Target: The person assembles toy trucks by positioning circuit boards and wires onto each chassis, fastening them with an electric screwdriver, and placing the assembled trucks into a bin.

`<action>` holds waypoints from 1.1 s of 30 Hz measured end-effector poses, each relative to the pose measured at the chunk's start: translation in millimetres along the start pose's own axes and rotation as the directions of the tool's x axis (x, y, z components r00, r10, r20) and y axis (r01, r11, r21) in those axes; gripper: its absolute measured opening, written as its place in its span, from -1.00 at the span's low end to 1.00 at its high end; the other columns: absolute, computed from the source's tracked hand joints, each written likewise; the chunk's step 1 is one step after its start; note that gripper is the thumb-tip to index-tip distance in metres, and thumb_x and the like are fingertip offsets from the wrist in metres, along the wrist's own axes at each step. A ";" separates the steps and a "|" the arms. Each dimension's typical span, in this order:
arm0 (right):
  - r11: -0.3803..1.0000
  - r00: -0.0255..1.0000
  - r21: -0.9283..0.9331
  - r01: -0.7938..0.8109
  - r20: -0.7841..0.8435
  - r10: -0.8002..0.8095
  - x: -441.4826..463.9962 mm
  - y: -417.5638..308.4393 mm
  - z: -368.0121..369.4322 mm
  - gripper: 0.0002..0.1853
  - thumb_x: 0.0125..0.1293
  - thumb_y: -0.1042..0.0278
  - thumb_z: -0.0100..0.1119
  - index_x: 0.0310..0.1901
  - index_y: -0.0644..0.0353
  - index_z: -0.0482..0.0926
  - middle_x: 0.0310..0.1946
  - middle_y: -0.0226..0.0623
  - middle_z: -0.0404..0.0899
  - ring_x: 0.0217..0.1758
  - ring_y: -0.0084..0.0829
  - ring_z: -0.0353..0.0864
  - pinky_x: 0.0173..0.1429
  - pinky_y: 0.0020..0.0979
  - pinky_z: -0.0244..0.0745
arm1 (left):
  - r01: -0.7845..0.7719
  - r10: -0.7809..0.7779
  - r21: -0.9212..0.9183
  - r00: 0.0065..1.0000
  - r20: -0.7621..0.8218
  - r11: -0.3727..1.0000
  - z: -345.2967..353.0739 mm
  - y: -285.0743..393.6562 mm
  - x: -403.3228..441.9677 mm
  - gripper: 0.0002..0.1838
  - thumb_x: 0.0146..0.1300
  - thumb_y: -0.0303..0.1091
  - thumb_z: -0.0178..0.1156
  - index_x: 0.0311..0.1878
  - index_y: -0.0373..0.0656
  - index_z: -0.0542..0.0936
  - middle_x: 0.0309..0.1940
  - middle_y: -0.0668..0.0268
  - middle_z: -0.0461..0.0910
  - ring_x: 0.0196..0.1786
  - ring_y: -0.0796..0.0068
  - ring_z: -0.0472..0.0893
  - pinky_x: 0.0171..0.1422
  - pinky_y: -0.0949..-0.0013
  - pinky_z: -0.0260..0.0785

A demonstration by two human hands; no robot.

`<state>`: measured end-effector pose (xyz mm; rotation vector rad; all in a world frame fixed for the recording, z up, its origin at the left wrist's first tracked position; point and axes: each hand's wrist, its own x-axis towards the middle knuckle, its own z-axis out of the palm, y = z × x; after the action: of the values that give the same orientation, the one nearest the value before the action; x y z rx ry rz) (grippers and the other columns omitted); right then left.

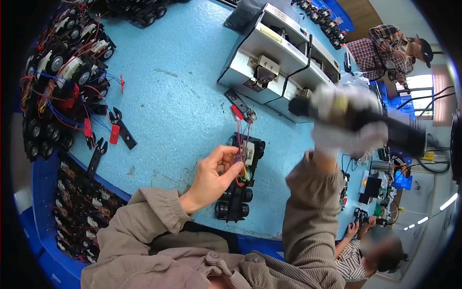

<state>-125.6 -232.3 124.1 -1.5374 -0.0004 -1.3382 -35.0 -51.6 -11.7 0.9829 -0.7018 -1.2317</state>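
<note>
Reaching over the blue bench (pixel 159 115) from two brown corduroy sleeves, two hands are shown. By the bare left hand (pixel 211 174), a bundle of thin wires (pixel 239 126) is gripped, thumb and forefinger pressed together on it. One wheeled toy-car chassis (pixel 249 153) lies directly beneath and just beside these fingers, on their right; whether it is touched by them cannot be told. The wires are run past the chassis's far end, toward one small red plate (pixel 237 112) on the bench.

One black cylindrical tool (pixel 402 132) is held up by the gloved right hand (pixel 353 137), its fingers closed around the shaft, though both are blurred by motion. The tool is held well apart from the chassis.

At the left, one blue crate (pixel 37 192) is filled with further chassis, too many to be counted. Beyond it, a heap of wired chassis (pixel 72 72) is piled on the bench, with at least two black forked parts (pixel 115 115) set beside it.

Farther off, two silvery metal housings (pixel 269 58) are placed side by side. Two other people are seen at the right: one in stripes (pixel 356 262), one in plaid (pixel 385 41).
</note>
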 end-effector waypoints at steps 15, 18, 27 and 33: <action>0.977 0.995 0.212 0.004 -0.095 0.016 9.7 42.1 7.7 -0.62 0.32 0.08 -0.04 -0.39 0.31 0.43 -0.62 -0.21 0.47 -0.68 -0.37 0.44 -0.57 -0.39 0.40 | -0.216 0.169 0.515 0.976 0.138 0.829 -7.0 12.6 0.0 -0.63 -0.04 -0.37 0.37 -0.15 -0.27 0.54 -0.25 0.24 0.48 -0.21 0.43 0.45 -0.16 0.38 0.31; 0.996 0.942 -0.044 0.079 -0.324 -0.089 15.2 -11.0 9.8 -0.43 0.25 -0.24 -0.15 -0.39 0.23 0.44 -0.64 -0.30 0.46 -0.69 -0.42 0.45 -0.58 -0.41 0.40 | -0.420 0.333 0.579 0.907 0.256 0.699 -3.4 18.5 -5.3 -0.50 -0.20 -0.30 0.44 -0.13 -0.25 0.54 -0.12 0.18 0.43 -0.07 0.24 0.39 -0.01 0.24 0.27; 0.992 0.961 0.026 -0.122 -0.247 0.125 -61.4 -132.2 1.3 -0.52 0.04 -0.28 0.10 -0.52 0.00 0.30 -0.65 -0.48 0.41 -0.65 -0.54 0.46 -0.49 -0.46 0.46 | -0.447 0.312 0.621 0.894 0.321 0.643 -0.5 6.1 -6.9 -0.46 -0.24 -0.31 0.46 -0.11 -0.26 0.53 -0.09 0.19 0.38 -0.02 0.16 0.32 0.08 0.21 0.24; 0.996 0.937 0.062 -0.060 -0.339 0.078 -98.0 -84.2 22.2 -0.34 0.15 -0.41 -0.07 -0.34 0.20 0.40 -0.65 -0.30 0.43 -0.71 -0.39 0.46 -0.58 -0.34 0.46 | -0.440 0.302 0.578 0.896 0.324 0.687 -1.6 6.1 -6.2 -0.45 -0.23 -0.32 0.46 -0.09 -0.24 0.54 -0.10 0.22 0.39 -0.07 0.24 0.35 0.03 0.27 0.29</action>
<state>-195.8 -122.0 114.3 -1.2347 0.2347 -1.5213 -32.3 -45.0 -6.5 1.1903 -1.4839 -0.7220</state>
